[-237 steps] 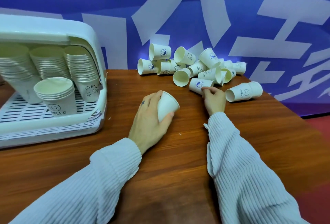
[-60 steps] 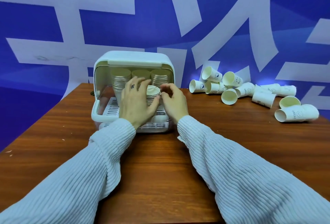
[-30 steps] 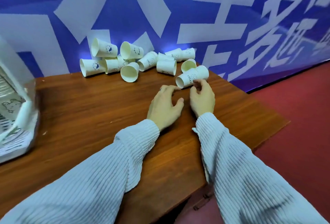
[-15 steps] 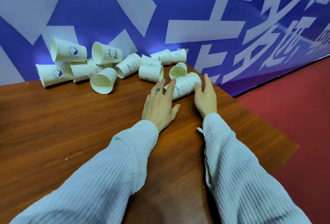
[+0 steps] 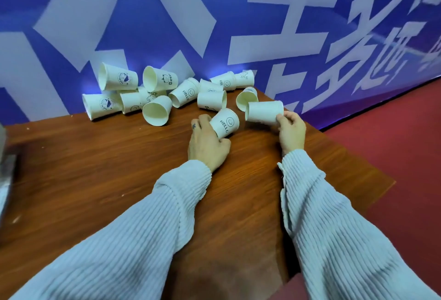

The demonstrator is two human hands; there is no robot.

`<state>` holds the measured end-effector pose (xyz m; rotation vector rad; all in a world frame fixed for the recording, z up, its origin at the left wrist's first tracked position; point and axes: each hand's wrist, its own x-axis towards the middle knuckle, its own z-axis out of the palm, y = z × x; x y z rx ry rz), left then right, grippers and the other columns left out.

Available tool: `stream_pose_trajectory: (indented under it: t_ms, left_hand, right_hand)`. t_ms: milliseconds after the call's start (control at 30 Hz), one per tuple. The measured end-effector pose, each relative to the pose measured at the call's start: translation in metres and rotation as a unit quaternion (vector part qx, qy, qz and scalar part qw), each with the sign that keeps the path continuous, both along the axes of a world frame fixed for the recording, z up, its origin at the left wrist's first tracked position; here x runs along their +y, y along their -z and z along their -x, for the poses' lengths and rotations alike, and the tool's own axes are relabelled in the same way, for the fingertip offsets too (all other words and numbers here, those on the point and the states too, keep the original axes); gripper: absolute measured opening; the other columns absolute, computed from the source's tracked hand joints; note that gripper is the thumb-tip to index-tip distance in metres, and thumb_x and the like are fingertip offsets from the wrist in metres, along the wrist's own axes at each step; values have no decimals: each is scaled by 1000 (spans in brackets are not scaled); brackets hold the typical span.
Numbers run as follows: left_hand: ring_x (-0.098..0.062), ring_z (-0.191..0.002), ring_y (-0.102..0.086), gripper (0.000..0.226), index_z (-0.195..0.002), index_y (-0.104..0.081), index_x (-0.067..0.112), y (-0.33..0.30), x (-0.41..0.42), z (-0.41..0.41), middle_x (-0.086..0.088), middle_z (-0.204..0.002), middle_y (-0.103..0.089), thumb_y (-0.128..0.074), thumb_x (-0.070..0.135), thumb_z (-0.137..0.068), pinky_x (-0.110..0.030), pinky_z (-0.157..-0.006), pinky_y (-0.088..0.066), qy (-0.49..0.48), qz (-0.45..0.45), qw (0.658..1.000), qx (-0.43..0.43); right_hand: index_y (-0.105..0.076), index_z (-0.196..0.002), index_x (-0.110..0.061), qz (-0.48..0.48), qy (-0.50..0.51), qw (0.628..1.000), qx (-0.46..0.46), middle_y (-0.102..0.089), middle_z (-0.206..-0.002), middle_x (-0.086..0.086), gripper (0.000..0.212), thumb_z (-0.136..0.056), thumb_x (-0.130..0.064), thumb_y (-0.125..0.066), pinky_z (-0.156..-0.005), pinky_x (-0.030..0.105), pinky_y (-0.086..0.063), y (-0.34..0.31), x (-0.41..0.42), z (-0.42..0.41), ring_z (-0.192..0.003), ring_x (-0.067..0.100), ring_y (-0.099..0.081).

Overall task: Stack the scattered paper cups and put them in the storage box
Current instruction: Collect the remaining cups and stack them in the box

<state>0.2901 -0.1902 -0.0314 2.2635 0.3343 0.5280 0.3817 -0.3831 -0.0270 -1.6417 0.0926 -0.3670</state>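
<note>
Each hand now grips its own cup: left hand (image 5: 207,143), right hand (image 5: 291,130)

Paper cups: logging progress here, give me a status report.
Left hand grips a HELLO cup; right hand grips a plain cup. Not yet nested. Loose pile waits by the wall. Nothing blocking.

Event or exhibition space: printed blue banner (image 5: 167,13), red carpet (image 5: 393,156).
</note>
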Motion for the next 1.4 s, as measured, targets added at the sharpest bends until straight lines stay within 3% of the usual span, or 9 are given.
stream_pose_trajectory:
  t_ms: [233, 367, 533, 800, 900, 1033, 1133, 1267, 1400]
  left_hand:
    - [-12, -90, -54, 56, -135, -51, 26, -19, 35, 43, 2, -124, -38, -65, 20, -81, -30, -84, -48, -18, 191, 981, 6]
    - [-20, -99, -60, 48, -115, -56, 25, -37, 50, 78, -4, -122, -59, -59, 7, -71, -37, -79, -59, -1, 429, 903, 2]
    - [-22, -99, -60, 22, -100, -57, 22, -48, 70, 124, -9, -112, -59, -64, 11, -83, -34, -77, -57, 23, 530, 848, 3]
    - [-15, -96, -67, 48, -126, -62, 20, -37, 96, 175, -1, -113, -71, -75, 45, -88, -27, -71, -54, 53, 465, 884, 10]
    - [-11, -90, -69, 37, -120, -69, 21, -44, 107, 190, 3, -107, -74, -74, 43, -90, -19, -61, -51, 56, 429, 901, -26]
    - [-18, -105, -73, 47, -132, -60, 18, -54, 124, 212, -1, -120, -73, -76, 32, -90, -38, -92, -59, 34, 419, 903, -85]
    - [-9, -98, -72, 44, -128, -56, 20, -67, 141, 236, 1, -121, -69, -76, 28, -89, -29, -85, -59, 0, 346, 929, -130]
    - [-19, -115, -62, 52, -127, -50, 18, -82, 171, 273, -5, -129, -61, -80, 29, -86, -37, -98, -53, -63, 239, 952, -182]
    - [-6, -107, -63, 50, -126, -48, 24, -91, 202, 316, 2, -121, -64, -78, 27, -86, -30, -89, -54, -95, 211, 943, -238]
  right_hand:
    - [-68, -114, -17, -8, -43, 999, -8, -70, -103, -5, 16, -99, -19, -62, -82, 27, -54, -5, 12, 51, -94, 9, -66]
    - [-68, -112, -20, -6, -70, 998, -10, -69, -108, -4, 15, -99, -19, -61, -88, 31, -57, -15, 29, 85, -103, 12, -66]
    - [-67, -106, -22, 1, -59, 998, -33, -67, -94, -8, 10, -98, -19, -61, -71, 19, -47, -25, 50, 120, -89, 6, -63]
    - [-70, -108, -18, 8, -121, 993, -8, -70, -92, -12, 12, -97, -17, -62, -75, 22, -50, -19, 87, 166, -86, 0, -66]
    - [-70, -100, -17, 14, -155, 987, -36, -70, -73, -19, 8, -95, -15, -63, -65, 13, -50, -30, 108, 180, -67, -9, -61]
    - [-68, -96, -17, 21, -189, 979, -77, -67, -66, -22, 7, -96, -11, -63, -59, 8, -44, -50, 138, 199, -62, -9, -58]
    - [-64, -93, -16, 23, -223, 968, -111, -57, -59, -19, 7, -96, -10, -64, -58, 11, -40, -66, 163, 216, -54, -4, -47]
    - [-62, -89, -22, 23, -280, 946, -160, -60, -63, -23, 16, -97, -8, -62, -67, 13, -43, -85, 205, 245, -63, -4, -52]
    - [-64, -91, -24, 22, -317, 926, -205, -59, -70, -22, 15, -96, -11, -63, -70, 11, -44, -98, 248, 276, -67, -7, -53]
